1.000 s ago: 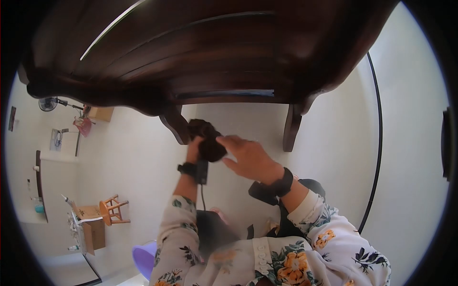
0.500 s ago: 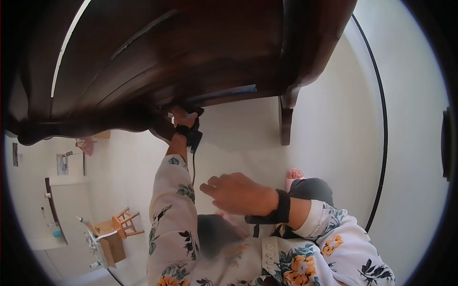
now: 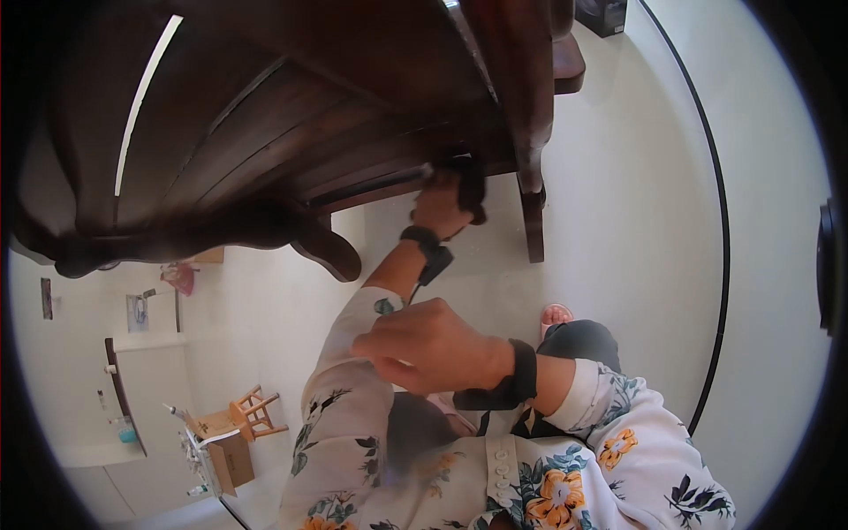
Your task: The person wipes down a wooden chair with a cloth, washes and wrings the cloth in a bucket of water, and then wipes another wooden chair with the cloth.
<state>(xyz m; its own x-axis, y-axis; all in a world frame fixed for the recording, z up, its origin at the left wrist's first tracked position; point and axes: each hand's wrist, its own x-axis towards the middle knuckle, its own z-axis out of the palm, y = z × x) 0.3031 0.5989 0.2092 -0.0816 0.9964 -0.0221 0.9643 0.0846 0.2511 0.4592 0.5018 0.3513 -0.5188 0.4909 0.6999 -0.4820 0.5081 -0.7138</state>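
My left hand (image 3: pixel 439 210) is closed on a dark brown cloth (image 3: pixel 472 187), which lies against the lower rail of a dark wooden piece of furniture (image 3: pixel 353 88), close to its right leg (image 3: pixel 533 216). Nearer to my body, my right hand (image 3: pixel 433 346) is held over my left forearm with its fingers curled inward. Nothing shows between those fingers. Each wrist wears a black strap, and a small black box hangs at the left one.
At the lower left are a wooden stool (image 3: pixel 256 413) and a cardboard box (image 3: pixel 231 458). The furniture's left leg (image 3: pixel 329 250) juts toward me. A black cable (image 3: pixel 723 230) runs along the right, and a dark box (image 3: pixel 602 14) stands at the top.
My left hand first moved up to the furniture's left leg, then right along the lower rail with the cloth. My right hand has left the cloth and drawn back toward my body.
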